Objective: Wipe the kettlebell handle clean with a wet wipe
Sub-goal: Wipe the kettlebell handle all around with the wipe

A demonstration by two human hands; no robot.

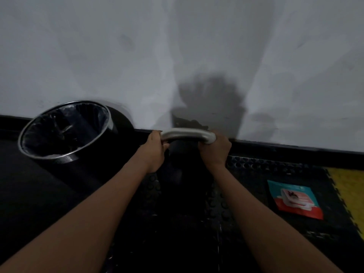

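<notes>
Two forearms rise from the bottom of the frame toward its middle. The left hand [155, 149] is wrapped round the left end of the kettlebell handle [187, 134], and the right hand [215, 151] is wrapped round the right end — set apart, with bare pale metal showing between them. The dark kettlebell body [177, 154] sits just below the handle and is hard to make out against the studded black floor mat [256, 168].

No loose wipe shows in either hand, so I judge the wiping has not begun; this looks like steadying or placing the weight. The next move calls for freeing one hand to reach the wet wipe packet [294, 200] lying at right of centre, well apart from the kettlebell.

Farther back, at the upper left, stands a lined waste bin [65, 129] against the white wall [177, 46].

Count: one kettlebell, one packet, one bin, two hands — no wipe out yet.
</notes>
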